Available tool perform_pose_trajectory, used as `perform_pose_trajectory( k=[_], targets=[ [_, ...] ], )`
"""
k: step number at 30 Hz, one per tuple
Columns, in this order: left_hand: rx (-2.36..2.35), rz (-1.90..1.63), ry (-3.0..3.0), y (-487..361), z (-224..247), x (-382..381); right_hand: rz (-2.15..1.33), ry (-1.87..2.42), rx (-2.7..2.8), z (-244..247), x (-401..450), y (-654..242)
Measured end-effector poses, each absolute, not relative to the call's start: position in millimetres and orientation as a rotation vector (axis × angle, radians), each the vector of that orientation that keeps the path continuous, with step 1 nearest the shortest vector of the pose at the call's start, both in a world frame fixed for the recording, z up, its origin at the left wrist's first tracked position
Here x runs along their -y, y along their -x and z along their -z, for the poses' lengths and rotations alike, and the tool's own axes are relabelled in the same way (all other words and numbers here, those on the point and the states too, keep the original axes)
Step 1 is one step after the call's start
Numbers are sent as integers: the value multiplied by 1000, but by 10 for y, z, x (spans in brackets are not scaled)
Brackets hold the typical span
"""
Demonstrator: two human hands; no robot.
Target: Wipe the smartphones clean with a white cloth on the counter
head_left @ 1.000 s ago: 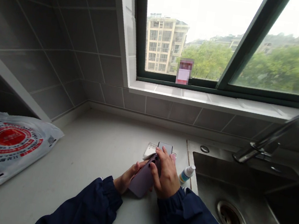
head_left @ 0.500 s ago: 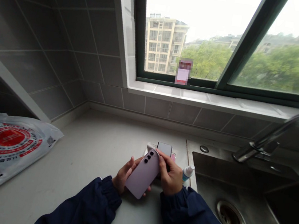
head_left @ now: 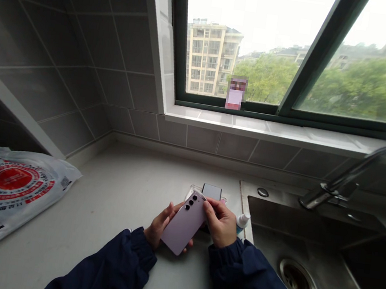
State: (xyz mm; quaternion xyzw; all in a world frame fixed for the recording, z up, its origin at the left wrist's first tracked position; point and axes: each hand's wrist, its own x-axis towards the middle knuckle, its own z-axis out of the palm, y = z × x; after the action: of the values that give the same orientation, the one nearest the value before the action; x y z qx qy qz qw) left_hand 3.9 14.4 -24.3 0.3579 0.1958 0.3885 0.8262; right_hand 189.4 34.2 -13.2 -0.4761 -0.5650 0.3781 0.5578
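Observation:
A light purple smartphone (head_left: 182, 228) lies tilted in my left hand (head_left: 159, 223), its back with several camera lenses facing up. My left fingers wrap beneath it and show at its lower right edge. At the phone's upper right corner, my right hand (head_left: 221, 222) pinches a thin white cloth-like piece (head_left: 201, 194) that shows along the top edge. The fingertips partly hide that piece. Just behind lies a second phone (head_left: 212, 191) with a dark frame, clear and pinkish edges showing beside it. A small bottle with a white cap (head_left: 243, 220) stands right of my right hand.
A steel sink (head_left: 273, 240) with a drain and a chrome faucet (head_left: 314, 196) is on the right. A printed white plastic bag (head_left: 49, 182) lies on the pale counter (head_left: 121, 177) at left. Behind are a tiled wall and a window.
My right fingers have shifted slightly along the phone's top right corner, and the white piece at the top edge has changed shape. The phone stays in my left hand.

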Motion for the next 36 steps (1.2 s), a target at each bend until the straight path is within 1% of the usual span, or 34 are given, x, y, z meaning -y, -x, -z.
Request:
perform_pose_trajectory(
  k=[7,18,26,32,36],
  targets=[
    [-424,-740,-769,-42,314,-114,-896,1031,1469,21,-298,-1877],
    [-422,-779,-743,-51,267,-117,-830,1179,1334,47,-311,-1888],
    [-390,-814,-737,-33,273,-153,-842,1169,1342,33,-309,-1899],
    [-410,-766,-775,-29,321,-125,-843,1092,1417,25,-312,-1868],
    [-405,-758,-776,-37,314,-118,-815,1128,1414,-1,-318,-1891]
  ],
)
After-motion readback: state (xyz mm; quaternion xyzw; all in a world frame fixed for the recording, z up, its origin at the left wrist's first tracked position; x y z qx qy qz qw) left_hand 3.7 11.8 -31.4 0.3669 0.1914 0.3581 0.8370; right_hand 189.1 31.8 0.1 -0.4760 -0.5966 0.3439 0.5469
